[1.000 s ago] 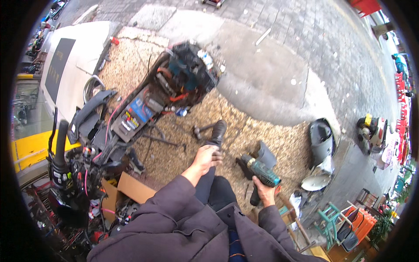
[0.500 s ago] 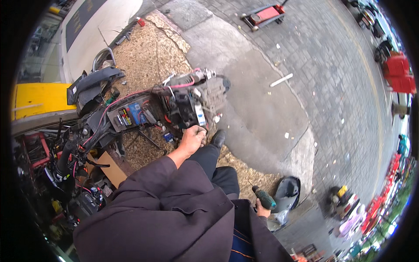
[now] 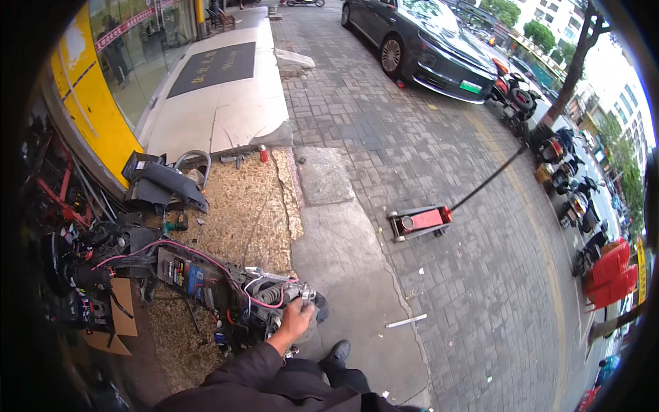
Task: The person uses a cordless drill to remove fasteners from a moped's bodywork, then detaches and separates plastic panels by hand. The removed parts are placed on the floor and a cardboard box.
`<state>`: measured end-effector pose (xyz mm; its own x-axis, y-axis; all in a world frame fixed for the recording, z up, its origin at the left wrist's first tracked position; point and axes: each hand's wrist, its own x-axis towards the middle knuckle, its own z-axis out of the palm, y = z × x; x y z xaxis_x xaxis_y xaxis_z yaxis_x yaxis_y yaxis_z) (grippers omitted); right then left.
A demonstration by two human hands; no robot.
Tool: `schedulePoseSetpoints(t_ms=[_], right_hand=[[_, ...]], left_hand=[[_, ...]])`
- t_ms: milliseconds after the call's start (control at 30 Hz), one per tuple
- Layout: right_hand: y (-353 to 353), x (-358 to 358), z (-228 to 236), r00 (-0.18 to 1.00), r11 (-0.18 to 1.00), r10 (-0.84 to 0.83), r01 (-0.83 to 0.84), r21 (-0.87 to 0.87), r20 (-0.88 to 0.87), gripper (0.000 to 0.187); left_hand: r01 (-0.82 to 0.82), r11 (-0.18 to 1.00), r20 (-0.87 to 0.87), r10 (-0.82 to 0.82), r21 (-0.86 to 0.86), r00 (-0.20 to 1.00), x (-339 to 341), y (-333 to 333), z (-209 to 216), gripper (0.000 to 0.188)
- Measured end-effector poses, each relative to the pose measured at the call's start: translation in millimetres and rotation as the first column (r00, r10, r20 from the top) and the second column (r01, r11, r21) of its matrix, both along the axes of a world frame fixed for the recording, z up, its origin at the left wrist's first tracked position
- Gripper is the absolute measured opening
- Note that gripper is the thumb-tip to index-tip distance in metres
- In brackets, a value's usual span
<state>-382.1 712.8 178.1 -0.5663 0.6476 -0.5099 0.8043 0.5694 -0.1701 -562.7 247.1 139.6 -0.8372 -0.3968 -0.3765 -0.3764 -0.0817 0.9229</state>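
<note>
My left hand (image 3: 296, 320) is at the rear end of a stripped scooter (image 3: 206, 264), by the metal parts there. Its fingers look curled together; anything in them is too small to make out. A pink cable (image 3: 216, 262) runs along the bare scooter frame, and a battery (image 3: 180, 270) with a blue and dark label sits in its middle. A coiled shock absorber spring (image 3: 269, 296) shows just left of my hand. My right hand is out of view.
A red floor jack (image 3: 422, 221) with a long handle stands on the paving. A grey plastic fairing (image 3: 165, 184) and a green power tool (image 3: 180, 223) lie beyond the scooter. A white strip (image 3: 406, 321) lies on the ground. A dark car (image 3: 425, 48) and parked scooters stand farther off.
My view has swung up and outward, bringing the car and street in. My left hand has moved to the scooter's rear end. My right hand, holding a green drill before, has left the view.
</note>
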Motion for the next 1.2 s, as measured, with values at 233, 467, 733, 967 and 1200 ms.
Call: schedulePoseSetpoints(t_ms=[233, 467, 733, 967, 1200], right_hand=[[28.8, -279.7, -7.9, 0.892, 0.907, 0.416, -0.395, 0.142, -0.177, 0.052], [-64.3, -482.5, -39.0, 0.749, 0.784, 0.587, -0.62, -0.012, -0.307, 0.065], [-162.4, -628.4, -64.8, 0.56, 0.558, 0.828, -0.826, -0.079, -0.012, 0.057], [-280.8, -754.7, -83.3, 0.401, 0.4, 0.913, -0.916, 0.033, 0.067, 0.061], [-470.3, -858.8, -146.5, 0.238, 0.205, 0.951, -0.964, -0.172, -0.199, 0.049]], left_hand=[[-0.246, 0.969, -0.211, 0.24, -0.005, 0.948, -74.3, -36.1, 48.2, 0.012], [-0.581, 0.814, -0.187, 0.572, 0.01, 0.799, -93.7, -75.0, 4.8, 0.014], [-0.627, 0.77, 0.061, 0.624, 0.117, 0.779, -189.6, -114.1, -53.2, 0.009], [-0.746, 0.666, 0.254, 0.718, 0.023, 0.648, -197.7, -179.9, -28.5, 0.013], [-0.878, 0.475, 0.389, 0.821, -0.058, 0.418, -234.4, -260.1, -29.9, 0.018]])
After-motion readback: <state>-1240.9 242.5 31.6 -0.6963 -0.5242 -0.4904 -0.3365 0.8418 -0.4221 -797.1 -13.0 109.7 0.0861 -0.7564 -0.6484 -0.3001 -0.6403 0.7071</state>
